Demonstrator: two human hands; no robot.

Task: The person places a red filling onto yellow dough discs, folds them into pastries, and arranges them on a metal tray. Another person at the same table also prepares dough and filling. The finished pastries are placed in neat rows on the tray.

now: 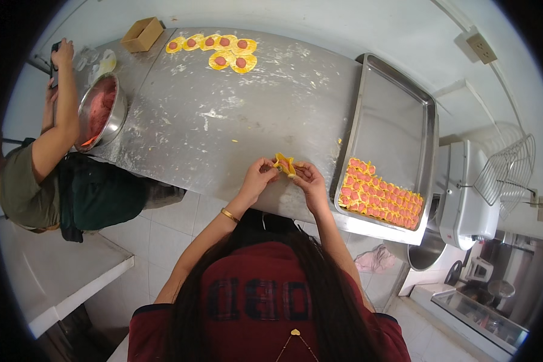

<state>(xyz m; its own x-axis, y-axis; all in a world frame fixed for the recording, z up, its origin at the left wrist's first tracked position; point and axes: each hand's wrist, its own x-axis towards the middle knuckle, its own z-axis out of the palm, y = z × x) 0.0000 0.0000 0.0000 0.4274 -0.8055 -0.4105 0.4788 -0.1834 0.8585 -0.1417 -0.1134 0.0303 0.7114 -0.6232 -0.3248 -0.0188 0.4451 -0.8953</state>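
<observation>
Between my two hands, just over the near edge of the metal table, is a yellow dumpling wrapper (284, 163) with pink meat filling in it, its edges gathered up. My left hand (260, 175) pinches its left side, a gold bangle on that wrist. On the right side, my right hand (308, 180) pinches the wrapper with bent fingers. Several flat yellow wrappers (242, 62), each topped with a ball of pink filling, lie at the far side of the table. To my right, rows of open-topped filled dumplings (380, 196) cover the near end of a metal tray (398, 108).
A steel bowl of pink meat filling (105, 114) stands at the table's left end, beside a co-worker (36, 175) whose hands hold a dark object. A cardboard box (142, 34) sits at the far left. Flour smudges the metal table (223, 114). A white mixer (467, 193) stands right.
</observation>
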